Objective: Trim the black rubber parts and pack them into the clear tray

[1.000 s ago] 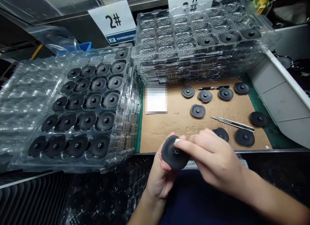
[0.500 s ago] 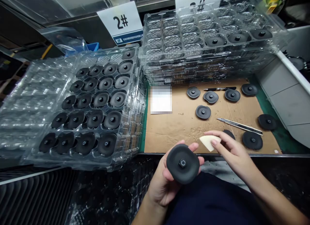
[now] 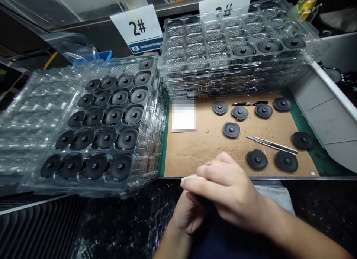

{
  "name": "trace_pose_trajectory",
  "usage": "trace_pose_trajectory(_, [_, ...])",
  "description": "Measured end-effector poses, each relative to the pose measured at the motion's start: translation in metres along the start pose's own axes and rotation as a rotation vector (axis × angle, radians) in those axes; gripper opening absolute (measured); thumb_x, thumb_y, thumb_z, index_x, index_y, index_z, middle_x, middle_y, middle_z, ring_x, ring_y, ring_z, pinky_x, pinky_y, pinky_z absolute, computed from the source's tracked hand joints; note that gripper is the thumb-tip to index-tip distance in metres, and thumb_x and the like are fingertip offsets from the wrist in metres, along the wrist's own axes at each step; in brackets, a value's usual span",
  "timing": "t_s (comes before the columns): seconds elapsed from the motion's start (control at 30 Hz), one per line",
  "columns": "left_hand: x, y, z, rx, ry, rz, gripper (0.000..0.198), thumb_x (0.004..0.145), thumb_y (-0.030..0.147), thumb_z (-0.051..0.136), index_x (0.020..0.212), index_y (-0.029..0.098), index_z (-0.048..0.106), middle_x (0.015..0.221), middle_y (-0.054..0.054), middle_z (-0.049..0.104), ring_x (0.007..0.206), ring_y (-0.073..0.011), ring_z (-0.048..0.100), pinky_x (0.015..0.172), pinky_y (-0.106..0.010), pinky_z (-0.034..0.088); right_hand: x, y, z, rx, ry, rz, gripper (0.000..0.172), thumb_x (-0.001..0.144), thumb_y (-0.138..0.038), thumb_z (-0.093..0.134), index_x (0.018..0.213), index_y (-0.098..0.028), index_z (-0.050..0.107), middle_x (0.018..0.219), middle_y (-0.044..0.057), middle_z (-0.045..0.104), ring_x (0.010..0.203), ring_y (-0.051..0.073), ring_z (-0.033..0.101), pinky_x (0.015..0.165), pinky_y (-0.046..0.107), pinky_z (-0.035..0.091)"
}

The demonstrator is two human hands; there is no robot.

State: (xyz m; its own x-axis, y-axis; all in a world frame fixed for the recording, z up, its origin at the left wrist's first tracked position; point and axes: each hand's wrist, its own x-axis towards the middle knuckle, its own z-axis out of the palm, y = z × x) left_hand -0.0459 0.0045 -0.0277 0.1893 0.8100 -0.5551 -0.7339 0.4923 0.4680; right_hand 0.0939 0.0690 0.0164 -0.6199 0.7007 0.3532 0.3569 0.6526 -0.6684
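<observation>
Holding black discs, the clear tray lies at nine o'clock. At six, the right hand pinches the cream wedge, now moved over the left hand, whose grip I cannot tell.

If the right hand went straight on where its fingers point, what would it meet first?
Likely the side of the clear tray stack on the left; depth is unclear, so the right hand might brush the left hand first.
</observation>
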Motion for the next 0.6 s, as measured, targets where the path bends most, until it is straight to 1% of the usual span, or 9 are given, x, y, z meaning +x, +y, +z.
trace_pose_trajectory(0.03, [0.0, 0.0, -0.001, -0.026, -0.017, 0.002, 0.049, 0.06, 0.046, 0.076, 0.101, 0.019, 0.069, 0.108, -0.007, 0.067, 0.109, -0.0279, 0.058, 0.098, -0.036, 0.044, 0.001, 0.007, 0.0, 0.054, -0.002, -0.003, 0.027, 0.093, -0.019, 0.041, 0.108, -0.022, 0.063, 0.088, 0.002, 0.067, 0.074, 0.014, 0.056, 0.069, 0.032, 0.033])
trace_pose_trajectory(0.07, [-0.001, 0.0, -0.003, -0.059, -0.036, 0.0, 0.05, 0.061, 0.047, 0.075, 0.103, 0.02, 0.068, 0.11, -0.007, 0.067, 0.108, -0.0272, 0.059, 0.098, -0.036, 0.044, 0.002, 0.016, 0.001, 0.094, -0.004, 0.044, 0.026, 0.093, -0.019, 0.042, 0.108, -0.023, 0.063, 0.091, 0.002, 0.068, 0.077, 0.014, 0.057, 0.071, 0.031, 0.035])
trace_pose_trajectory(0.17, [-0.003, 0.001, -0.012, -0.147, -0.101, -0.035, 0.058, 0.064, 0.045, 0.073, 0.116, 0.024, 0.061, 0.125, -0.008, 0.06, 0.108, -0.0274, 0.061, 0.096, -0.037, 0.046, -0.003, 0.053, 0.012, 0.13, -0.036, 0.267, 0.025, 0.093, -0.02, 0.043, 0.109, -0.023, 0.063, 0.097, 0.003, 0.068, 0.085, 0.014, 0.059, 0.076, 0.03, 0.042])
trace_pose_trajectory(0.27, [-0.005, 0.003, -0.019, -0.213, -0.161, -0.039, 0.057, 0.067, 0.044, 0.071, 0.119, 0.025, 0.059, 0.129, -0.008, 0.059, 0.11, -0.0274, 0.06, 0.096, -0.036, 0.046, -0.013, 0.085, 0.04, 0.089, -0.073, 0.318, 0.023, 0.09, -0.022, 0.05, 0.106, -0.023, 0.066, 0.097, 0.005, 0.067, 0.089, 0.018, 0.058, 0.08, 0.034, 0.045])
trace_pose_trajectory(0.33, [-0.005, 0.004, -0.021, -0.243, -0.206, -0.029, 0.056, 0.068, 0.044, 0.071, 0.119, 0.025, 0.06, 0.126, -0.007, 0.061, 0.111, -0.0271, 0.059, 0.096, -0.034, 0.046, -0.02, 0.095, 0.061, 0.038, -0.063, 0.334, 0.024, 0.087, -0.02, 0.052, 0.105, -0.022, 0.067, 0.111, 0.009, 0.063, 0.105, 0.024, 0.052, 0.09, 0.045, 0.04])
trace_pose_trajectory(0.4, [-0.005, 0.004, -0.021, -0.259, -0.243, -0.029, 0.056, 0.068, 0.045, 0.07, 0.119, 0.026, 0.059, 0.126, -0.007, 0.061, 0.112, -0.027, 0.059, 0.095, -0.033, 0.046, -0.026, 0.096, 0.074, -0.001, -0.024, 0.365, 0.028, 0.087, -0.019, 0.051, 0.111, -0.021, 0.064, 0.127, 0.013, 0.052, 0.119, 0.029, 0.042, 0.096, 0.054, 0.033])
trace_pose_trajectory(0.43, [-0.006, 0.004, -0.021, -0.262, -0.256, -0.03, 0.056, 0.068, 0.045, 0.07, 0.12, 0.026, 0.059, 0.126, -0.007, 0.061, 0.112, -0.0268, 0.059, 0.095, -0.032, 0.046, -0.03, 0.093, 0.076, -0.008, -0.003, 0.381, 0.031, 0.087, -0.019, 0.049, 0.115, -0.02, 0.062, 0.13, 0.014, 0.048, 0.122, 0.029, 0.039, 0.098, 0.055, 0.032])
trace_pose_trajectory(0.5, [-0.006, 0.005, -0.021, -0.265, -0.264, -0.039, 0.056, 0.069, 0.047, 0.068, 0.12, 0.026, 0.059, 0.126, -0.006, 0.061, 0.11, -0.0256, 0.06, 0.095, -0.032, 0.047, -0.037, 0.084, 0.072, 0.002, 0.023, 0.407, 0.032, 0.089, -0.018, 0.045, 0.119, -0.019, 0.058, 0.128, 0.014, 0.049, 0.12, 0.027, 0.041, 0.098, 0.051, 0.035])
trace_pose_trajectory(0.6, [-0.005, 0.007, -0.019, -0.259, -0.262, -0.061, 0.055, 0.07, 0.052, 0.063, 0.118, 0.026, 0.06, 0.123, -0.005, 0.062, 0.107, -0.0238, 0.062, 0.093, -0.031, 0.048, -0.052, 0.068, 0.056, 0.048, 0.006, 0.417, 0.03, 0.091, -0.018, 0.041, 0.115, -0.023, 0.059, 0.118, 0.009, 0.056, 0.112, 0.022, 0.05, 0.094, 0.044, 0.043])
